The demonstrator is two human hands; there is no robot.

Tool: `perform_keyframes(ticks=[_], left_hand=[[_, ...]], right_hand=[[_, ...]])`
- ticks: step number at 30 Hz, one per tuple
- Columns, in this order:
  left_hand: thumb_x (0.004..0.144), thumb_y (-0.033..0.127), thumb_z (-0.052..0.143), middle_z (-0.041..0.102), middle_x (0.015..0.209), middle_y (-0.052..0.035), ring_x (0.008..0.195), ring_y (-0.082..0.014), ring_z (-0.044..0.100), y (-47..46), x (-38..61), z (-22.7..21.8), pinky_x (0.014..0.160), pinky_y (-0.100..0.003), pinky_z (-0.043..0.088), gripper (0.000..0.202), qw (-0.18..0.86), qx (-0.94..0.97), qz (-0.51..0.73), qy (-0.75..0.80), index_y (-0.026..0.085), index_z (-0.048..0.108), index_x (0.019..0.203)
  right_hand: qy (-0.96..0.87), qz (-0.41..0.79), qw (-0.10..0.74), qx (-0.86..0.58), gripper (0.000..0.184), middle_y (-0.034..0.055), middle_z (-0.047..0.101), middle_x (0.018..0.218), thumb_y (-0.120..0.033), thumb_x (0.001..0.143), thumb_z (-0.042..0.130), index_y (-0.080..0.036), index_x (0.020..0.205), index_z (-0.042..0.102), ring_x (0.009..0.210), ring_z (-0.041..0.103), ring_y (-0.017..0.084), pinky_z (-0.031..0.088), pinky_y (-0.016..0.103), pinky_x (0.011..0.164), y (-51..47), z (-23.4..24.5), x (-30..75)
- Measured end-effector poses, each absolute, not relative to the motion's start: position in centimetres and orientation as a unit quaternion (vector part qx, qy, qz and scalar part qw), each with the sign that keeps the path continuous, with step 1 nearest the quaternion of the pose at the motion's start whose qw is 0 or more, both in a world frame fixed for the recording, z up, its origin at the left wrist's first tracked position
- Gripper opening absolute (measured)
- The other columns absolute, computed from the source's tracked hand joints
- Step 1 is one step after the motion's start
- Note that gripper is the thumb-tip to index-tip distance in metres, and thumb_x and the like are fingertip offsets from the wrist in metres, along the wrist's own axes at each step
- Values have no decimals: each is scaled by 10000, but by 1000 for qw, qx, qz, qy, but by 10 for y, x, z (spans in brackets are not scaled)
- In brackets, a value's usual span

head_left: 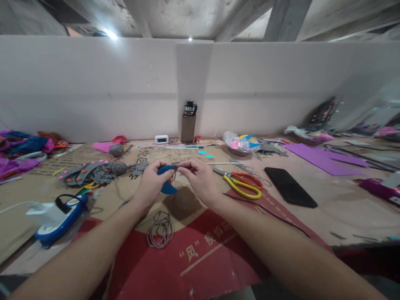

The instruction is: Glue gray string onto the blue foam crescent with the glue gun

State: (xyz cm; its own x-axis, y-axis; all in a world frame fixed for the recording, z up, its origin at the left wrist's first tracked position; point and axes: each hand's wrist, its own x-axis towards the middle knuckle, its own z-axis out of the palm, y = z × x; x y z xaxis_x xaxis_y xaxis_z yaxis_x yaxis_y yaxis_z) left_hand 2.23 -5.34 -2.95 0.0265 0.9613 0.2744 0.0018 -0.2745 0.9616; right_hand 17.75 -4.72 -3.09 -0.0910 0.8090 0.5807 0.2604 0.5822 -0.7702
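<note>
My left hand point(156, 177) is closed in a pinch on a curved strip of blue felt-like material point(169, 188), whose loose end hangs below the fingers. Close beside it, my right hand point(197, 177) pinches at the same spot, where a small grey piece shows between the fingertips; its kind is too small to make out. Beneath the hands, a loose coil of grey cord point(159, 230) lies on the red and brown cardboard point(218, 254). To the right of my right hand rest scissors point(246, 185) with one red and one yellow handle.
A black phone point(290, 187) and purple sheets point(325, 160) lie at the right. A power strip point(61, 223) with a white plug stands at the left, near grey felt pieces point(93, 173). Behind are a bottle point(188, 123), a small white clock-like device point(161, 139) and a bowl point(239, 151) of scraps.
</note>
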Motion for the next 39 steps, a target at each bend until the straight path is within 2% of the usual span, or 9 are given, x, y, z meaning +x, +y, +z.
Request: perform_keyframes(ticks=[8,11,14,17,28,32,35,37,39], left_hand=[[693,248,706,579,607,38,530,-94,512,-52,20,-27,525,-208,388,311,477,567,557,374,180,524,935],[696,240,698,575,605,32,533,-91,512,-53,21,-24,532,-210,395,267,476,569,557,374,172,536,897],[684,206,694,567,578,36,517,-86,503,-54,22,-22,528,-207,391,229,482,548,571,375,171,537,848],[668,197,703,566,555,38,504,-84,498,-53,22,-21,526,-206,388,230,506,522,580,367,171,528,814],[648,193,720,566,525,34,480,-77,491,-53,23,-18,523,-204,387,240,551,492,577,347,162,519,776],[669,199,713,576,538,32,500,-84,505,-53,23,-22,531,-209,390,230,538,522,563,349,163,527,800],[665,203,717,585,554,28,504,-85,509,-54,24,-23,534,-212,395,234,534,530,559,349,163,535,807],[655,205,723,575,543,29,499,-84,507,-54,24,-22,529,-212,398,235,544,516,562,349,161,530,782],[636,189,726,566,545,31,498,-78,506,-54,24,-20,527,-208,404,238,561,489,573,344,156,530,766]], right_hand=[[-697,263,551,-376,116,22,673,774,-289,794,638,-187,757,679,728,584,137,444,278,690,-50,-24,179],[-699,292,543,-363,138,29,672,847,-275,791,633,-184,890,663,734,581,130,452,277,687,-50,-24,178],[-694,313,535,-366,330,40,654,907,-267,768,656,-178,1080,597,728,570,126,459,281,687,-51,-25,176],[-686,320,540,-368,393,43,635,921,-273,769,653,-178,1137,555,731,568,128,464,287,692,-52,-25,175],[-687,299,553,-364,249,55,648,914,-289,807,612,-187,1034,610,786,586,149,477,317,736,-49,-29,176],[-681,303,556,-368,148,45,648,841,-311,826,588,-182,884,629,752,586,146,469,303,700,-48,-30,178],[-679,304,545,-386,162,28,623,757,-333,825,581,-179,788,613,694,564,139,452,294,654,-48,-28,179],[-674,311,545,-389,180,22,612,784,-358,797,615,-182,825,587,699,557,137,453,293,655,-49,-26,179],[-663,317,556,-389,288,29,598,878,-370,742,674,-187,922,544,727,556,133,465,297,679,-49,-25,178]])
